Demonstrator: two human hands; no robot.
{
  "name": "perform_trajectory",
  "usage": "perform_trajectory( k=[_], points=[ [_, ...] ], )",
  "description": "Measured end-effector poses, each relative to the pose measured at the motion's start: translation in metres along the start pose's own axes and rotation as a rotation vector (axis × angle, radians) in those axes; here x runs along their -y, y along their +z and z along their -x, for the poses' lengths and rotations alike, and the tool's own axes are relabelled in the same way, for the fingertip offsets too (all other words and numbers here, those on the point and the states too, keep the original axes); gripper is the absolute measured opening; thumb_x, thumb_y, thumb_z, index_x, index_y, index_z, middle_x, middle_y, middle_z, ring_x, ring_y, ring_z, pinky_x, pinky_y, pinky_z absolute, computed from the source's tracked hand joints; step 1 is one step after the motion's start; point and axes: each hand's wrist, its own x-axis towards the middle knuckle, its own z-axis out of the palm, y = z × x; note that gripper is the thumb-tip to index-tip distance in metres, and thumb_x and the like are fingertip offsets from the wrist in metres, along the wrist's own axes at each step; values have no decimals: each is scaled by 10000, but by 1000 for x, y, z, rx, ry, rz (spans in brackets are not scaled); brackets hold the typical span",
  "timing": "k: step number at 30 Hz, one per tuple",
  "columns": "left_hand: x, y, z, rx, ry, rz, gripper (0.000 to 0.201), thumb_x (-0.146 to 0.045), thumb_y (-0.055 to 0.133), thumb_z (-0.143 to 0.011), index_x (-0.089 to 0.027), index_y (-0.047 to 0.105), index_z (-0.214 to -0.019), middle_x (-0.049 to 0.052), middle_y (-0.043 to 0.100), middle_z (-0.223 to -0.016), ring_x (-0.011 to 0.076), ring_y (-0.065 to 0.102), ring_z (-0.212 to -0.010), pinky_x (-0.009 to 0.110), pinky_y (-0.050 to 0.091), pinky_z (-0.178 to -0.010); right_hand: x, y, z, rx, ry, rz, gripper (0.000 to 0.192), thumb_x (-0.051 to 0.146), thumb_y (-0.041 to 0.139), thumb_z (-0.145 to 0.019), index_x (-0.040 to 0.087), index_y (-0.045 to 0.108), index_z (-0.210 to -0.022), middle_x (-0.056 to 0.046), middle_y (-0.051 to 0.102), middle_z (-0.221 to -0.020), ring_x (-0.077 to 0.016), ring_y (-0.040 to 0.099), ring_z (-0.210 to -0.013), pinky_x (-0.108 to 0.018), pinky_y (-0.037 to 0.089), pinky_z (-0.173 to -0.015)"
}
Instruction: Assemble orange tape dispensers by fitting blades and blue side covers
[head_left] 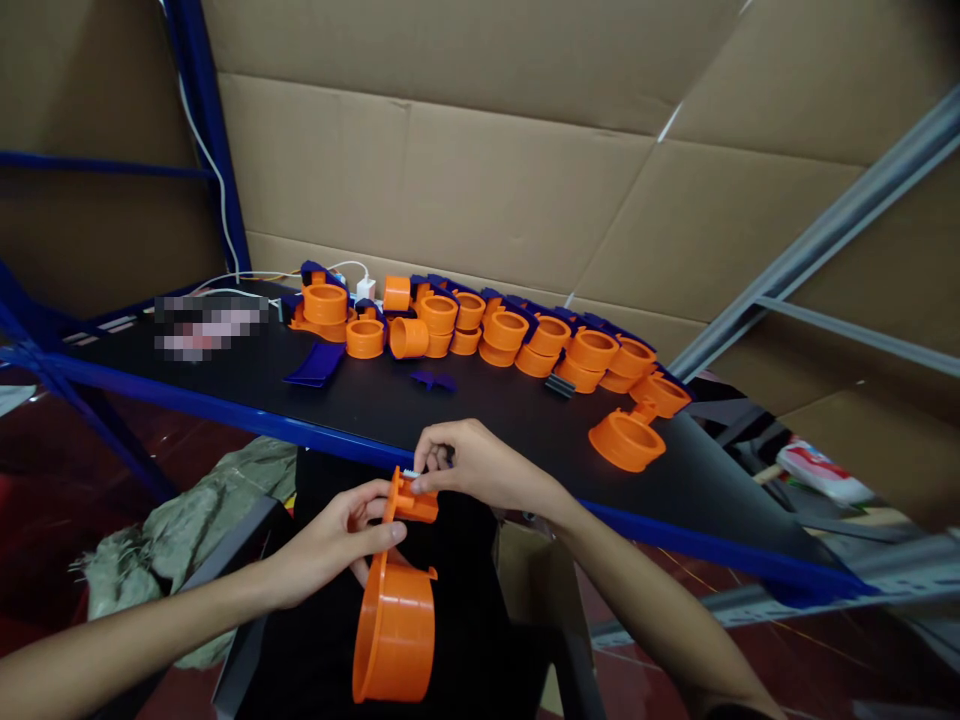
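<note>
My left hand [358,537] grips an orange plastic part [399,625] over my lap, thumb on its front. The part has a wide ring at its lower end and a small box-like section at the top. At that top section my right hand [459,458] is closed in a pinch. A small white toothed piece [410,474] shows beside its fingertips, touching the orange edge. Whether the right fingers hold the white piece or the orange part is partly hidden.
Along the black tabletop [495,430] stand several orange ring parts [504,330] with dark blue pieces. Flat blue pieces [316,364], a small blue part [433,381], a dark grey ribbed piece [559,386] and a single orange ring [627,441] lie nearer. A blue frame edge [615,525] borders the table.
</note>
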Motion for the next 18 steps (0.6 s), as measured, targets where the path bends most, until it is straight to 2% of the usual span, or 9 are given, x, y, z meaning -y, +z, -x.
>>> perform_trajectory(
  k=[5, 8, 9, 11, 13, 15, 16, 18],
  points=[
    [-1, 0, 1, -13, -21, 62, 498, -330, 686, -895, -210, 526, -1351, 72, 742, -932, 207, 746, -817, 193, 547, -554, 2, 6, -8, -7, -86, 24, 261, 418, 753, -813, 178, 713, -904, 7, 656, -730, -115, 578, -669, -206, 434, -588],
    [-7, 0, 4, -48, -14, 120, 507, -320, 664, -914, -210, 488, -1377, 77, 747, -914, 191, 742, -784, 199, 547, -573, -9, -15, -12, -167, -55, 173, 307, 468, 606, -930, 200, 707, -1042, -26, 722, -886, -137, 649, -779, -228, 482, -694],
    [-9, 0, 5, -55, -15, 139, 513, -321, 654, -921, -209, 472, -1388, 78, 747, -902, 187, 739, -771, 207, 549, -584, -16, -27, -12, -252, 25, 316, 334, 487, 548, -963, 213, 700, -1079, -39, 732, -956, -150, 666, -841, -240, 491, -736],
    [-12, -1, 6, -67, -21, 168, 517, -324, 639, -931, -202, 457, -1399, 81, 744, -886, 181, 730, -750, 229, 557, -609, -36, -55, -10, -413, 283, 680, 384, 504, 477, -997, 215, 680, -1148, -86, 723, -1092, -204, 666, -1009, -287, 497, -826],
    [-13, -2, 6, -76, -22, 182, 511, -326, 637, -932, -197, 462, -1394, 81, 738, -885, 179, 723, -744, 245, 561, -627, -58, -81, -6, -488, 566, 940, 396, 457, 504, -994, 152, 658, -1193, -179, 684, -1180, -302, 602, -1177, -377, 497, -891],
    [-12, -2, 5, -83, -18, 184, 497, -326, 643, -926, -197, 479, -1377, 80, 733, -904, 175, 719, -742, 244, 558, -626, -79, -100, 0, -493, 747, 1011, 378, 376, 576, -967, 59, 658, -1157, -270, 658, -1163, -386, 555, -1226, -459, 504, -892],
    [-12, -2, 4, -84, -20, 180, 490, -328, 645, -925, -196, 487, -1370, 81, 731, -909, 175, 718, -744, 240, 554, -620, -87, -106, 4, -483, 795, 1012, 361, 345, 604, -955, 41, 655, -1143, -271, 653, -1154, -388, 563, -1209, -477, 513, -887],
    [-10, -2, 3, -84, -26, 165, 490, -330, 646, -923, -191, 491, -1367, 85, 733, -911, 178, 720, -752, 232, 545, -608, -97, -113, 9, -450, 851, 1025, 350, 334, 624, -950, 71, 632, -1181, -202, 640, -1190, -317, 605, -1143, -467, 531, -897]
  ],
)
